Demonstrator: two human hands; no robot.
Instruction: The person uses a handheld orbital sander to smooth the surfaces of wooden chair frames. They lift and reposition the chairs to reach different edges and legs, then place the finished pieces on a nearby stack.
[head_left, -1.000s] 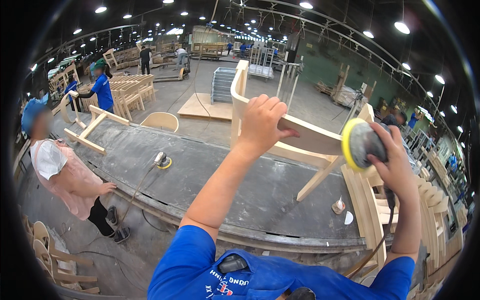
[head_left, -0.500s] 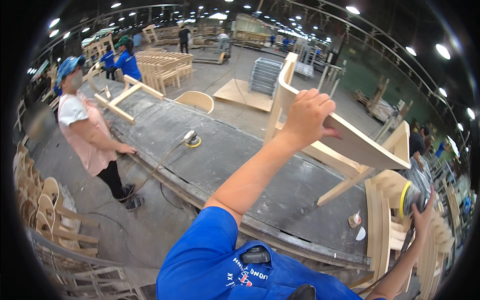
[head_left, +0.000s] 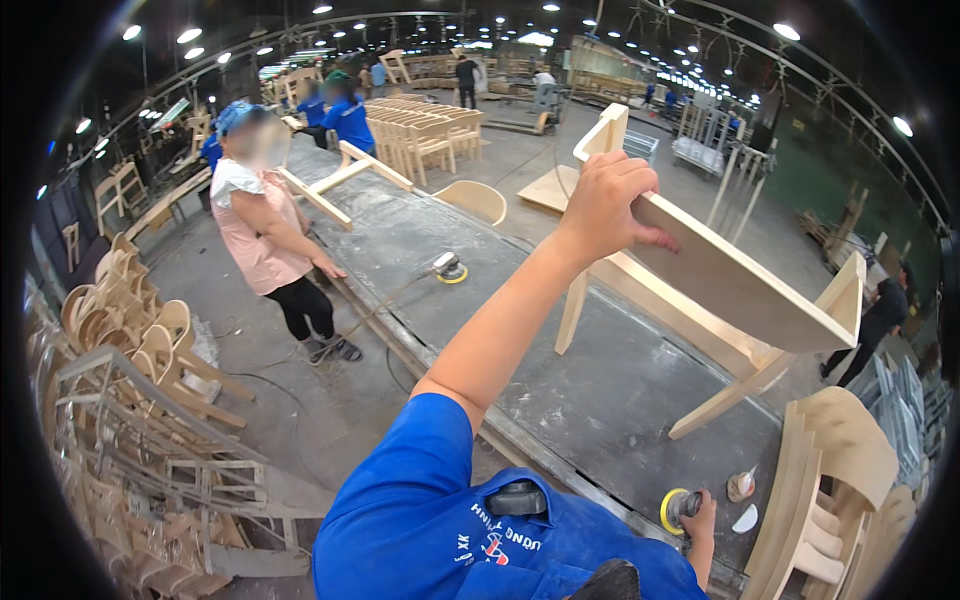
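A pale wooden chair frame with a curved backrest (head_left: 735, 265) stands on the dark worktable (head_left: 540, 390). My left hand (head_left: 605, 205) is closed over the top edge of that backrest, thumb on the near side. Low at the right, my right hand (head_left: 703, 520) grips a sander (head_left: 680, 510) with a yellow-rimmed round pad. The sander is at the tabletop near the front edge, its pad turned to the left; whether it touches the table I cannot tell. Beside it are a small whitish container (head_left: 740, 485) and a white half-round piece (head_left: 746, 518).
Stacked chair frames (head_left: 835, 450) stand at the right end. Farther left on the table lie a second sander (head_left: 450, 268) with its cord and an H-shaped wooden frame (head_left: 350, 180). A person in pink (head_left: 265, 230) stands at the table's left side. More chair parts (head_left: 165, 340) fill the left.
My right hand has brought the sander down and left, from beside the stacked chairs to the tabletop. The view has turned; my left hand keeps its hold on the backrest.
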